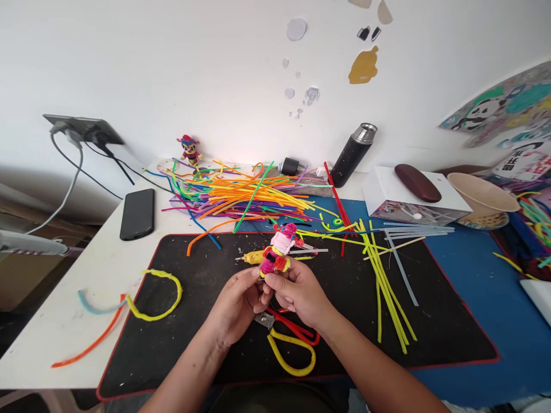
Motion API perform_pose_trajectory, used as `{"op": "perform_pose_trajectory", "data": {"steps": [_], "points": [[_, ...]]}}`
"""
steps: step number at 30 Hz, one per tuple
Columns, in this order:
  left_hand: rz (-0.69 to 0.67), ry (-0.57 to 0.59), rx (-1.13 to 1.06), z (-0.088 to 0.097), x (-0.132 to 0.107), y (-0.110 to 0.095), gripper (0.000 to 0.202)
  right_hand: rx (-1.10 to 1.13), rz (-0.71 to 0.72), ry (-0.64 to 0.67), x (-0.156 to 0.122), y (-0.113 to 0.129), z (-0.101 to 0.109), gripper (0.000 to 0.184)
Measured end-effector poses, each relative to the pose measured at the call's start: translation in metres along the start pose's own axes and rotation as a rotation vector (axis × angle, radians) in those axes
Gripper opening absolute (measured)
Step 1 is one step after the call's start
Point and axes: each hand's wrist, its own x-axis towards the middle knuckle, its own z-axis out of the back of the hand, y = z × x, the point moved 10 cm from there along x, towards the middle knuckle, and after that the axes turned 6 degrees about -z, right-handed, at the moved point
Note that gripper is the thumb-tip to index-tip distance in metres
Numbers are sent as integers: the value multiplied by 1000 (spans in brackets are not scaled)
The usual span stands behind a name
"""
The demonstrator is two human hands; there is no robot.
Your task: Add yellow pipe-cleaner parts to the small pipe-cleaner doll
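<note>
Two hands hold a small fuzzy figure over the black mat

The left hand (239,298) and the right hand (303,292) meet near the middle of the black mat (193,350), holding a small fuzzy figure (282,244) raised between them. The fingers of both hands are closed on its lower end, the thumbs almost side by side; the fingers underneath are partly hidden. The figure leans a little to the right, with a pink head, red and yellow parts and a dark band around its middle.

Below the hands, scissors (264,319) with a yellow handle loop lie on the mat. A yellow tool (253,256) with a pointed tip lies just behind the figure. To the right, yellow-green strips (390,298) fan out near some translucent sticks (402,267). To the left, a curved yellow strip (181,295) crosses the mat's edge, near an orange strip (90,348) and a light blue strip (97,311) on the white table (30,355).

Farther back stretches a heap of coloured strips (253,195), with a second figure (189,152) standing behind its left end. A phone (138,214) lies left of the heap; a black flask (353,155) stands to its right.
</note>
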Motion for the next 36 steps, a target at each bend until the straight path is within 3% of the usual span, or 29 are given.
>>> {"op": "perform_pose_trajectory", "data": {"steps": [8,14,18,26,32,36], "points": [[4,13,86,1,2,-1,44,-45,20,-58,0,4,6,39],[-253,-93,411,14,0,-39,42,-146,-5,-101,-2,10,10,39],[-359,-95,506,13,-5,-60,36,-194,-14,-92,-2,8,10,39],[-280,-34,380,15,1,-52,28,-207,-9,-7,-4,7,5,35],[-466,-148,530,22,-19,-72,21,-149,-36,-30,-8,5,14,35],[-657,-95,795,1,-36,-91,11,-107,-42,-31,-9,4,17,35]]}}
